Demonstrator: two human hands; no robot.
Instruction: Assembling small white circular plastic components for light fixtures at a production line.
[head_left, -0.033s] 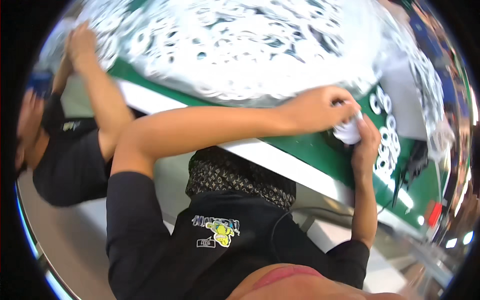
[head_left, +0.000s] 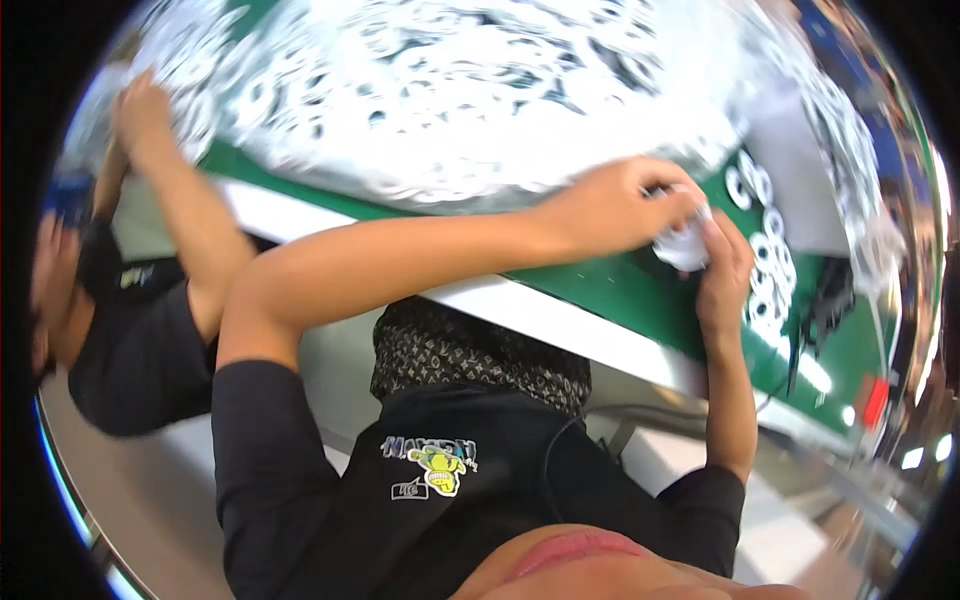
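Observation:
Over the green tabletop, my left hand (head_left: 625,208) reaches across from the left, thumb and fingers pinched at the top of a white round plastic piece (head_left: 682,246). My right hand (head_left: 726,268) grips the same piece from its right side, fingers bent around the edge. Motion smears its details. Just right of my right hand lie several loose white rings (head_left: 770,272). Beyond my hands, a large clear plastic bag (head_left: 440,165) holds a heap of similar white rings.
A black tool-like object (head_left: 828,300) and a red block (head_left: 875,402) lie toward the table's right end. A white sheet (head_left: 800,175) stands by more white rings at far right. At left, a co-worker's arm (head_left: 170,165) reaches to the heap. The table's white edge (head_left: 570,320) runs before me.
The whole view has shifted slightly, so the table and heap sit a little further left. Both my hands stay on the white round piece, which appears tilted a little differently.

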